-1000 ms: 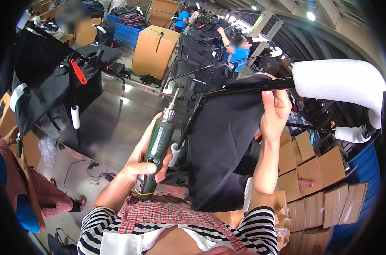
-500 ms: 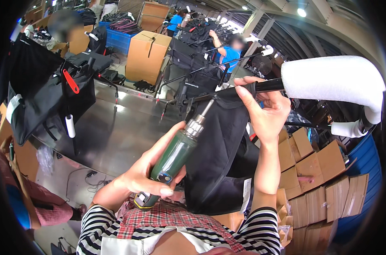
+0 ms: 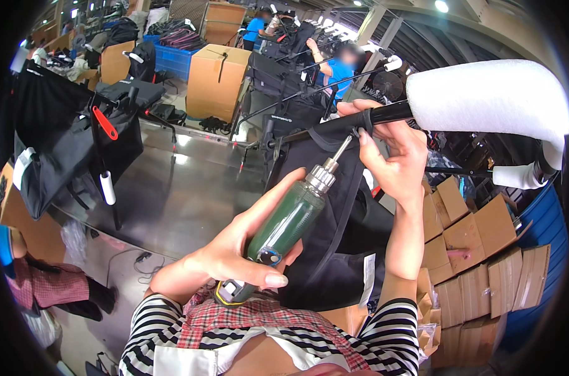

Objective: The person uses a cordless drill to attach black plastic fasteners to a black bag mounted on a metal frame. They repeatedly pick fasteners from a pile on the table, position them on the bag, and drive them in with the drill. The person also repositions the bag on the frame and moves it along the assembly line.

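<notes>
left hand [image 3: 250,250] gripped green power screwdriver [image 3: 284,229], bit up against black tube [image 3: 359,119] | right hand [image 3: 391,150] held tube beside white foam sleeve [image 3: 485,100] | black fabric [image 3: 334,219] hung below | steel table [image 3: 171,188] left | cardboard boxes [image 3: 479,250] right

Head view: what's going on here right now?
The left hand grips a green power screwdriver, its bit aimed up at a black frame tube. The right hand holds that tube beside its white foam sleeve. Black fabric hangs from the tube above a shiny metal table.
</notes>
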The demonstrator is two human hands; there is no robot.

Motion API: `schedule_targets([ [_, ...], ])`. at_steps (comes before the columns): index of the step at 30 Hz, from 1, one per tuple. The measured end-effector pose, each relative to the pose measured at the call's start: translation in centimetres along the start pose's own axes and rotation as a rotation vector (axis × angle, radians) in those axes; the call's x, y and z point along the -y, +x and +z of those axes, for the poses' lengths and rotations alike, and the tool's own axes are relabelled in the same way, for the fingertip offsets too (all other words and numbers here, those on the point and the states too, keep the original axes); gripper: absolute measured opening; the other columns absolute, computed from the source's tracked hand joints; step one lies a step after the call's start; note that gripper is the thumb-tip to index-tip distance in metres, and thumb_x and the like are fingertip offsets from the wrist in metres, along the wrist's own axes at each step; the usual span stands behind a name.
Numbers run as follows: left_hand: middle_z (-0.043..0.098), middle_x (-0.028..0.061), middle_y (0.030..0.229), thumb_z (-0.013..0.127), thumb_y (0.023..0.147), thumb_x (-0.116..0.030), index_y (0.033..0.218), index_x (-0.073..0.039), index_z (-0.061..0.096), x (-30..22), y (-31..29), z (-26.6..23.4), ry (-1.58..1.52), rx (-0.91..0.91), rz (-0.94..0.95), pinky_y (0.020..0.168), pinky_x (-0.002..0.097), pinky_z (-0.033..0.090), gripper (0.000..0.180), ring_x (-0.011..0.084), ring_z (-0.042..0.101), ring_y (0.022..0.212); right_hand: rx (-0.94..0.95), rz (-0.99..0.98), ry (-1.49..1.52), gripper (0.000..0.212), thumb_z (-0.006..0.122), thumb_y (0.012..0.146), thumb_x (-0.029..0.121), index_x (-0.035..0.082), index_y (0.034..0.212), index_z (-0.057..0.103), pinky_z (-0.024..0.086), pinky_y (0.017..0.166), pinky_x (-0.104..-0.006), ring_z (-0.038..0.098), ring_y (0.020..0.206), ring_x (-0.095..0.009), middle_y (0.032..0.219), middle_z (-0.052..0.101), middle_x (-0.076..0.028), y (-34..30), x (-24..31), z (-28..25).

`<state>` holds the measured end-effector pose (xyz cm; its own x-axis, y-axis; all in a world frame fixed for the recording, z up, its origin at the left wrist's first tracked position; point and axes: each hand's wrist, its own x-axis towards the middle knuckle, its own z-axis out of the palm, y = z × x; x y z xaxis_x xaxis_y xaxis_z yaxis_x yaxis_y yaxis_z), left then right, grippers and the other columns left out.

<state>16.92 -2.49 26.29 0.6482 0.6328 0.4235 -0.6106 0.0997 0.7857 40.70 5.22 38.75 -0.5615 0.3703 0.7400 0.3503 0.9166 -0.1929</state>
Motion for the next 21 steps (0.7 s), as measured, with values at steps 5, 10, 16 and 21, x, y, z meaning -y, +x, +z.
schedule_targets([
  [5,0.059,0.0125,0.087,0.071,0.079,0.007,0.162,-0.018,-0.005,0.8,0.4,1.3,-0.091,0.015,0.055,0.054,0.0276,0.049,0.115,0.0126,0.058,0.059,-0.085,-0.021,-0.083,0.035,0.059,0.084,-0.009,-0.009,0.119,0.062,0.056,0.088,-0.0318,0.072,0.102,-0.024,0.112,0.073,-0.019,-0.2,0.0,0.6],
  [10,0.056,0.0116,0.08,0.063,0.082,0.011,0.161,-0.02,-0.007,1.5,0.7,2.5,-0.14,-0.006,0.099,0.05,0.0287,0.048,0.11,0.0139,0.057,0.055,-0.115,-0.021,-0.116,0.033,0.061,0.083,-0.007,-0.008,0.116,0.065,0.058,0.083,-0.0299,0.074,0.097,-0.021,0.109,0.074,-0.016,0.0,0.2,0.8],
  [16,0.052,0.0114,0.077,0.066,0.08,0.006,0.161,-0.024,-0.008,2.1,1.6,2.6,-0.298,0.05,0.082,0.048,0.0299,0.049,0.113,0.0158,0.055,0.053,-0.052,-0.017,-0.126,0.04,0.053,0.086,-0.011,-0.009,0.125,0.059,0.054,0.093,-0.0317,0.071,0.105,-0.023,0.114,0.073,-0.019,-0.4,0.5,0.0],
  [21,0.057,0.0192,0.085,0.082,0.062,-0.004,0.161,-0.021,-0.007,3.5,0.3,1.0,-0.182,0.022,-0.044,0.049,0.0291,0.047,0.134,0.0212,0.059,0.055,-0.089,-0.018,-0.25,0.037,0.067,0.09,0.006,-0.002,0.127,0.061,0.054,0.093,-0.0335,0.071,0.106,-0.023,0.116,0.072,-0.014,-3.1,0.1,-2.7],
])
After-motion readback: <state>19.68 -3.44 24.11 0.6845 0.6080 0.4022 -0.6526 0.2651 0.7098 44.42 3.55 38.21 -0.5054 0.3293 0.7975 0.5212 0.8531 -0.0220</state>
